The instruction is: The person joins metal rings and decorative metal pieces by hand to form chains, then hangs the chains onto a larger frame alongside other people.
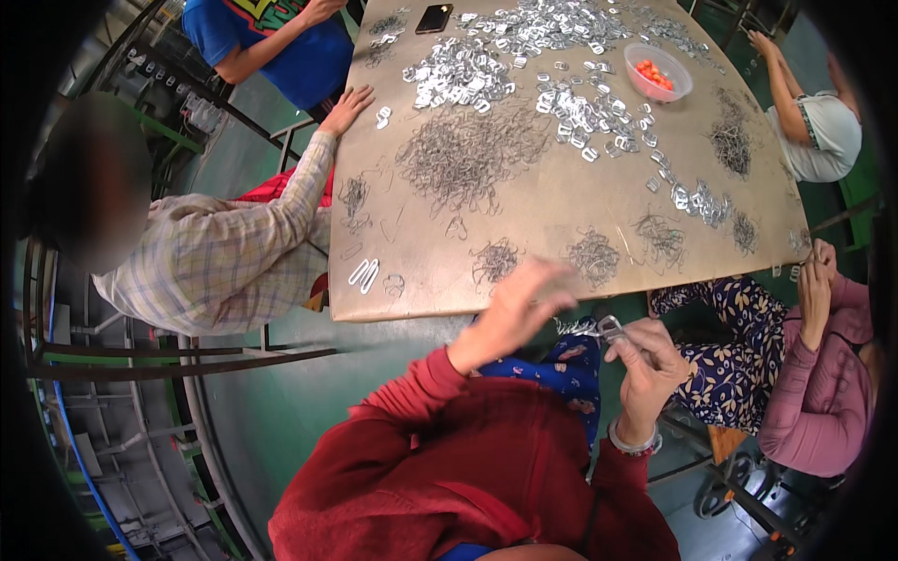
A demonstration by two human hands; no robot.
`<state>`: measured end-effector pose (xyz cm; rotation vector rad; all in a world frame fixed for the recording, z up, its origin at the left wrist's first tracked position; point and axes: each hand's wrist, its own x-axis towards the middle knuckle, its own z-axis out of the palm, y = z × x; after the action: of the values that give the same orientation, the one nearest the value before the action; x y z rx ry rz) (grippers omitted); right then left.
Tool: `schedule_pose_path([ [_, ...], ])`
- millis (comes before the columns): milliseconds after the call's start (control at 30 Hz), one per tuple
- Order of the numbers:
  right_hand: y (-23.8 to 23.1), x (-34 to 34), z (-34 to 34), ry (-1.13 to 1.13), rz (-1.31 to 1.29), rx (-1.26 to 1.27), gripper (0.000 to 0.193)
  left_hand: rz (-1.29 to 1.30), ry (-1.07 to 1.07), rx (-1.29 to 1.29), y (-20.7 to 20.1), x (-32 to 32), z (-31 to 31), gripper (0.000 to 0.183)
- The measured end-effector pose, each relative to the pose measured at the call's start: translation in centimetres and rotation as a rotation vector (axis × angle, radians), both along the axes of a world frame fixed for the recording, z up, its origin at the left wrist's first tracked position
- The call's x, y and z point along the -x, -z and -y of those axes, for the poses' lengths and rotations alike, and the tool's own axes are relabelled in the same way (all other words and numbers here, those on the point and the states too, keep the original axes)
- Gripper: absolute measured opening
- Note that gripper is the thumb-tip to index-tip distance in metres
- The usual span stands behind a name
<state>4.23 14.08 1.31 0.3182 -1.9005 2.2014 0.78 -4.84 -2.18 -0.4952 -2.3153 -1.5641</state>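
Note:
Just beyond the table's near edge, my right hand (645, 369) pinches a small silver metal buckle (610, 326) between thumb and fingers. A string of small metal pieces (578, 327) shows beside that buckle, above my lap; what joins them is too small to tell. My left hand (522, 309) is raised over the table's near edge, close to a small heap of thin bent wire pieces (494, 260). Motion smears its fingers, so whether they hold anything is unclear. Another wire heap (593, 258) lies right of that hand.
On the brown-covered table (374, 224) lie piles of silver buckles (458, 75), a wide wire heap (468, 154), a clear bowl (681, 70) with orange pieces, and a phone (434, 18). Co-workers sit or stand around it; one in pink (823, 374) works close on my right.

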Motion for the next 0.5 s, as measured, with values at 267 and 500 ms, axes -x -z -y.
schedule_pose_path([
  [267,1.2,0.3,-0.5,-0.036,0.089,-0.059,0.014,-0.109,-0.227,0.655,6.6,20.7,10.1,0.016],
  [500,1.3,0.0,-0.9,0.0,0.077,-0.116,0.014,-0.12,-0.187,1.098,7.6,21.2,8.8,0.016],
])
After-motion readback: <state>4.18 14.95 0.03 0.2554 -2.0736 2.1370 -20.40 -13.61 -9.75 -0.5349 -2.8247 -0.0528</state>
